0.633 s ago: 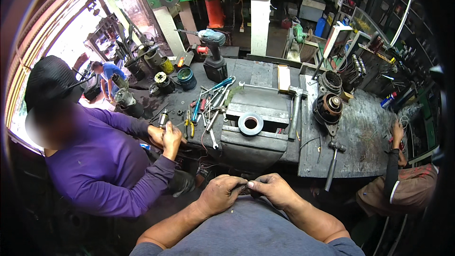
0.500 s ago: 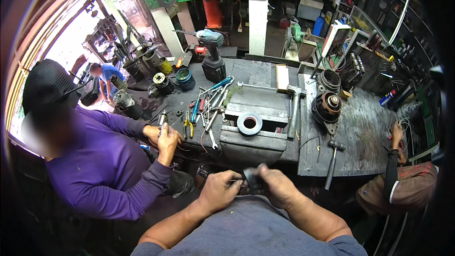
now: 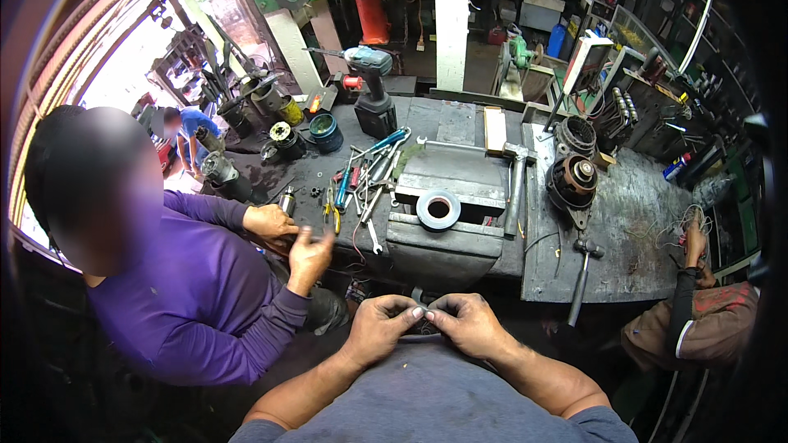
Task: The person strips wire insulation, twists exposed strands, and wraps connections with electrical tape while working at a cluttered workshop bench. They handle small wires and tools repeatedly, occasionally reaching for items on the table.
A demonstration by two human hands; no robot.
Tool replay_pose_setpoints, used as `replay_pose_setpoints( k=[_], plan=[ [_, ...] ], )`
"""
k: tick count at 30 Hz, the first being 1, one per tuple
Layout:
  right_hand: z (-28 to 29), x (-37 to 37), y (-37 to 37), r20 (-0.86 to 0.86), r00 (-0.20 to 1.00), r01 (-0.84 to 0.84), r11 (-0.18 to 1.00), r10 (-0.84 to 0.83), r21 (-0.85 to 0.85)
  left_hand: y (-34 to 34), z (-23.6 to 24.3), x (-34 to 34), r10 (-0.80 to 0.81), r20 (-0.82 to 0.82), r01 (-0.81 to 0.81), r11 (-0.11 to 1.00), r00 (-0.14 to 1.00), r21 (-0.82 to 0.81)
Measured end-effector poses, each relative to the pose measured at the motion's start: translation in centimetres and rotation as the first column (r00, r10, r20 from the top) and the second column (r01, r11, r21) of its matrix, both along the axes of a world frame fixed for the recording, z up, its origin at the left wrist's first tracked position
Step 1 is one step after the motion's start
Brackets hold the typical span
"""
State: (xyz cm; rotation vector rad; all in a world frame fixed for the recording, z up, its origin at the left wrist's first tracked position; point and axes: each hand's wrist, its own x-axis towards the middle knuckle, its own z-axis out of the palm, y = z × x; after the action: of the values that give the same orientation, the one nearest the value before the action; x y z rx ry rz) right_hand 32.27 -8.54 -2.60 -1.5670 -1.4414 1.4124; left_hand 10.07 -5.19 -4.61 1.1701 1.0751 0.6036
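Close in front of my shirt, my left hand (image 3: 384,326) and my right hand (image 3: 471,325) are closed, their thumbs meeting tip to tip. Between them they pinch a small dark strip (image 3: 417,292). A bit of it shows above the fingers; the rest is hidden, and I cannot tell its kind. Just beyond my hands stands a large bench vise (image 3: 443,253). A roll of grey tape (image 3: 438,210) lies flat on top of it, touched by neither hand.
Left of the vise lie loose wrenches and screwdrivers (image 3: 365,176) and a cordless drill (image 3: 373,98). To the right are a hammer (image 3: 584,275) and a motor part (image 3: 572,180). A co-worker in purple (image 3: 205,279) sits close on my left; another person (image 3: 694,320) works at far right.
My hands have drawn together, thumbs now touching, and the dark piece is mostly covered. The purple-sleeved co-worker's near hand has left the shiny cylinder and opened. The view has shifted slightly.
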Motion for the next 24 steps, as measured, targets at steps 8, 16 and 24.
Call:
replay_pose_setpoints(
  k=[8,16,24],
  plan=[
    [0.3,-0.5,-0.4,-0.011,1.0,-0.023,0.985,0.025,0.169,-0.3,-0.8,0.2,0.128,0.139,-0.091,0.965,0.982,-0.245],
    [0.1,-0.5,-0.6,0.058,0.998,0.024,0.992,-0.032,0.127,-0.9,1.4,0.4,-0.067,-0.229,0.115,0.973,0.971,0.203],
    [-0.1,0.9,-0.7,0.156,0.987,-0.11,0.902,0.048,0.418,-0.7,2.0,0.2,-0.087,-0.141,0.106,0.985,0.986,0.134]
  ],
)
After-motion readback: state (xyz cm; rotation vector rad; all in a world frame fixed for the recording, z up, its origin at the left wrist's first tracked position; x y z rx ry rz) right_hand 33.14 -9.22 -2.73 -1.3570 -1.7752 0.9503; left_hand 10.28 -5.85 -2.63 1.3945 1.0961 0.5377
